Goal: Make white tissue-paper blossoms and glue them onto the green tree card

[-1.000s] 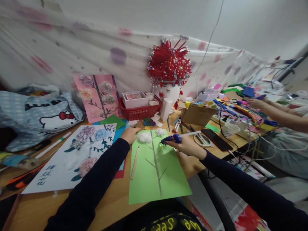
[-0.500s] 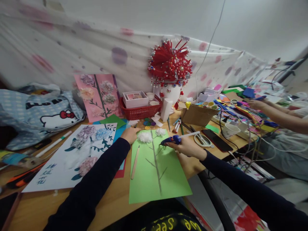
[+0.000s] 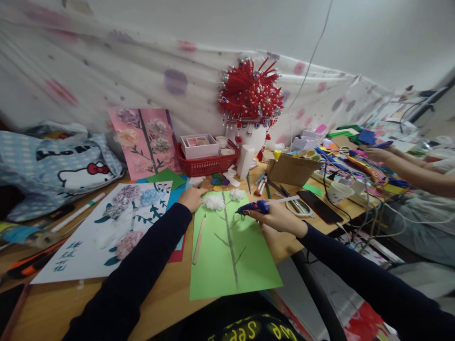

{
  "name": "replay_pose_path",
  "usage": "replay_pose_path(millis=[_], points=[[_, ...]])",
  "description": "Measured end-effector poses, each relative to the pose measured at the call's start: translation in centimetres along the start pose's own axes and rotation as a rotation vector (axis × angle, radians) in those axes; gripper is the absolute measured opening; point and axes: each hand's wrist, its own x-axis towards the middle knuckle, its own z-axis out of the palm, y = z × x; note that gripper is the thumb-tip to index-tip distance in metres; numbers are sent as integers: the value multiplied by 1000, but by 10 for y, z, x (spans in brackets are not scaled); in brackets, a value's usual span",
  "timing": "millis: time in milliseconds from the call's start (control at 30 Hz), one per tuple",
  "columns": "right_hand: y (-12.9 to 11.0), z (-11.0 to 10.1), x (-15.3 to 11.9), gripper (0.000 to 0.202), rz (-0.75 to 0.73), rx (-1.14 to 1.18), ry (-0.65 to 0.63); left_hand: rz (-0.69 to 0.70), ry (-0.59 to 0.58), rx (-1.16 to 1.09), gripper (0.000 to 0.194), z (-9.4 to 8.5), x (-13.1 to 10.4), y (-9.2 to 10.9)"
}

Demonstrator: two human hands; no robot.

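My right hand is wrapped round a blue hot glue gun; a white glue stick sticks out of its back. The nozzle points down at the green sheet of paper, right of a painted grey branch, with a shiny spot below it. My left hand rests at the sheet's top left corner, fingers stretched out and partly hidden. Two white cotton tufts, a larger tuft and a smaller tuft, lie by the branch's top. A wooden stick lies on the sheet's left side.
On the left lies a white flower picture; behind it stands a pink flower picture. A red basket, scissors, a phone and a paper cup stand or lie farther back. Another person's arms reach in at right.
The glue gun has shifted very slightly, its glue stick tilting a little lower at the back. My left hand stays at the paper's corner.
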Motion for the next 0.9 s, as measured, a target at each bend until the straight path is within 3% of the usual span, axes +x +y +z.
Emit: replay_pose_path(millis=[233,400,900], points=[[3,2,1,39,11,58,-23,31,19,-9,49,2,1,-1],[6,3,2,42,104,65,-20,30,20,-13,49,2,0,-1],[-14,-2,1,41,101,-15,-88,1,75,-170,40,7,1,-2]])
